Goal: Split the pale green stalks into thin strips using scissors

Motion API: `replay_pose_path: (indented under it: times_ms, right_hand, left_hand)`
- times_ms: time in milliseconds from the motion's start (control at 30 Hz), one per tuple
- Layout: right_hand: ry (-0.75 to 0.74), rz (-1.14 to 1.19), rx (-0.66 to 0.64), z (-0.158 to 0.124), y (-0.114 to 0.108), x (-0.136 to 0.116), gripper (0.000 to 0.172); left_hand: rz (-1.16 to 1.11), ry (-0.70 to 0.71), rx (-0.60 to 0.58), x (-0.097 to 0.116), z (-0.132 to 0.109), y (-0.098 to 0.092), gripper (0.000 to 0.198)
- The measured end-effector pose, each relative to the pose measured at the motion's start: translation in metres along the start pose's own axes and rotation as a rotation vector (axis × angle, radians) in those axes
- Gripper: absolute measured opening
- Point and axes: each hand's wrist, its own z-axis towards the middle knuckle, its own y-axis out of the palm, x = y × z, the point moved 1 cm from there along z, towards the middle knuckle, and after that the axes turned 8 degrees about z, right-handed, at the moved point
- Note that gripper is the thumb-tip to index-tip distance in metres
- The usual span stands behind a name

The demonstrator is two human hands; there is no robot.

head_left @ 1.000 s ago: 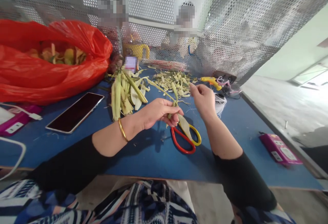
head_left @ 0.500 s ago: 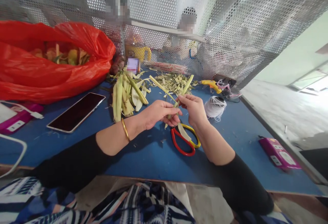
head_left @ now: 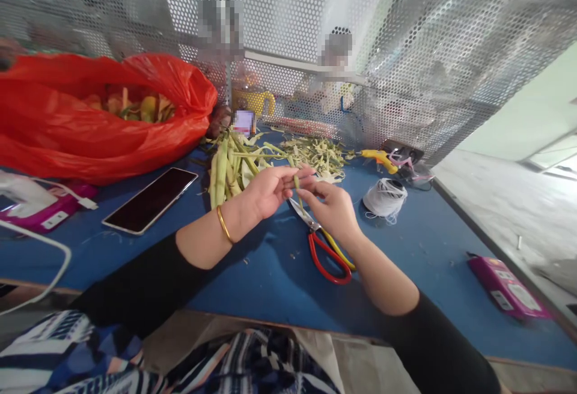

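Observation:
Between my two hands is a thin green plant strip [head_left: 296, 182], its upper part reaching up past the fingers. My left hand [head_left: 273, 190] is closed on it, palm partly turned up, with a gold bangle at the wrist. Pinching the strip's lower part, my right hand [head_left: 331, 205] sits just to the right. Scissors [head_left: 329, 256] with one red and one yellow handle lie under the right hand, blades pointing up and left. Left of the hands rests a bundle of green stalks [head_left: 220, 172]. Behind them spreads a heap of shredded plant scraps [head_left: 318, 154].
A red plastic bag [head_left: 108, 142] with plant pieces stands at the left, near a phone [head_left: 151, 200]. To the right are a spool of white string [head_left: 385, 199], a yellow glue gun [head_left: 378, 158] and a purple packet [head_left: 509, 289]. A perforated metal screen [head_left: 288, 15] closes the back.
The strip has been turned between my hands, and its wide upper end no longer sticks up by the right hand. The scissors' blades now show. The whole view has shifted slightly.

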Motion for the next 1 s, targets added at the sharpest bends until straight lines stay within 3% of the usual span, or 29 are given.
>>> replay_pose_path:
  times_ms: [133, 567, 933, 1000]
  right_hand:
    - [0.076, 0.134, -0.074, 0.002, 0.008, 0.005, 0.031]
    - [0.025, -0.024, -0.225, 0.001, -0.011, -0.005, 0.020]
    - [-0.099, -0.104, -0.517, -0.003, -0.016, -0.009, 0.020]
    - [-0.117, -0.070, -0.462, 0.000, -0.023, -0.008, 0.026]
  left_hand:
    - [0.047, 0.036, -0.007, -0.002, 0.000, 0.001, 0.019]
    - [0.065, 0.022, 0.033, -0.002, -0.003, 0.003, 0.022]
    - [0.001, -0.017, 0.052, -0.005, 0.003, -0.001, 0.019]
    - [-0.009, -0.035, 0.036, -0.003, 0.002, -0.001, 0.019]
